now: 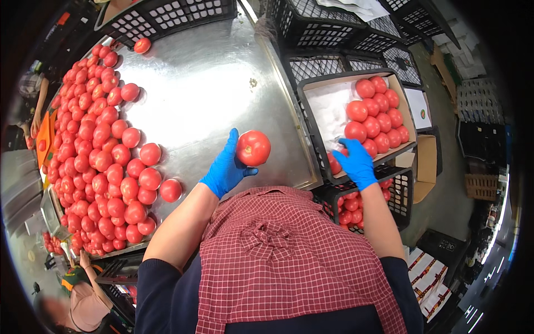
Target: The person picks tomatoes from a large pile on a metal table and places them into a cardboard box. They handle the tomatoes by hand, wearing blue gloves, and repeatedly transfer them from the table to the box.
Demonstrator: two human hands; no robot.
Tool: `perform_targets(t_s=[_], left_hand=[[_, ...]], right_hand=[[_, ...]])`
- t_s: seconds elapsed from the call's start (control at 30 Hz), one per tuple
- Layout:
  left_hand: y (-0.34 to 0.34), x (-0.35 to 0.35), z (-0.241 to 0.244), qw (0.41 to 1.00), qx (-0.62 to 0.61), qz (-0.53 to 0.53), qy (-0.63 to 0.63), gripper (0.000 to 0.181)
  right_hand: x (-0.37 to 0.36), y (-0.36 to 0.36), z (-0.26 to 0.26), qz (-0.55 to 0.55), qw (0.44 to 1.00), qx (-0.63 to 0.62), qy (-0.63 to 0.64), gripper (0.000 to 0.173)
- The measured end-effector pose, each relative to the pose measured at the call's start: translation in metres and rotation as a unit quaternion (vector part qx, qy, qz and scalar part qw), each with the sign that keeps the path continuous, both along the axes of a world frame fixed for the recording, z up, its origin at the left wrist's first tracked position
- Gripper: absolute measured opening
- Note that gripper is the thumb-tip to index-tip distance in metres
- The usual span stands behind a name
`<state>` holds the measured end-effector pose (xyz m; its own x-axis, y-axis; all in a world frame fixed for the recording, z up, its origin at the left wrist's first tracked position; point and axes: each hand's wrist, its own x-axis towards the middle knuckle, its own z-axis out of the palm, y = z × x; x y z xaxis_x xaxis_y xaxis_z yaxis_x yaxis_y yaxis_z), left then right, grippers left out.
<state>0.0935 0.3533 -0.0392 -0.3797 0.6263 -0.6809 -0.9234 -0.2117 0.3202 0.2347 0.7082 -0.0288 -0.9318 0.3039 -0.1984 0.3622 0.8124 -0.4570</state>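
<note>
My left hand (228, 166), in a blue glove, holds a large red tomato (253, 148) over the metal table (208, 75). My right hand (356, 160), gloved the same way, reaches over the near left corner of a paper-lined black crate (308, 108); its fingers touch or hover by a tomato (334, 163) there, and whether they grip it cannot be told. Rows of tomatoes (371, 124) fill the crate's right part, with white paper showing at its left. A big heap of loose tomatoes (100, 167) covers the table's left side.
A black crate (175, 18) stands at the table's far edge, near a lone tomato (142, 45). Stacked black crates (321, 33) are at the far right. Another crate of tomatoes (402, 200) sits below the lined one. Two people (89, 298) (37, 96) are at the left.
</note>
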Motion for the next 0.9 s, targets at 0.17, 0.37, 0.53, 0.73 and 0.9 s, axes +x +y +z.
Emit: perform_targets(t_s=[0.17, 0.37, 0.53, 0.73, 0.9], left_hand=[[-0.019, -0.014, -0.022, 0.988, -0.082, 0.122, -0.038, 0.044], [-0.136, -0.057, -0.084, 0.690, -0.430, -0.039, 0.581, 0.051], [-0.183, -0.049, -0.060, 0.410, -0.538, -0.159, 0.719, 0.049], [-0.179, -0.029, -0.034, 0.419, -0.590, -0.172, 0.669, 0.057], [-0.123, -0.009, -0.025, 0.446, -0.497, -0.101, 0.738, 0.061]], right_hand=[[0.020, 0.007, -0.005, 0.089, 0.983, 0.126, -0.097, 0.045], [0.005, -0.005, -0.050, 0.151, 0.956, 0.179, -0.178, 0.025], [-0.008, -0.007, -0.040, 0.150, 0.945, 0.181, -0.229, 0.026], [-0.003, 0.002, -0.028, 0.102, 0.968, 0.112, -0.202, 0.043], [0.014, 0.020, -0.026, -0.049, 0.993, -0.087, -0.067, 0.063]])
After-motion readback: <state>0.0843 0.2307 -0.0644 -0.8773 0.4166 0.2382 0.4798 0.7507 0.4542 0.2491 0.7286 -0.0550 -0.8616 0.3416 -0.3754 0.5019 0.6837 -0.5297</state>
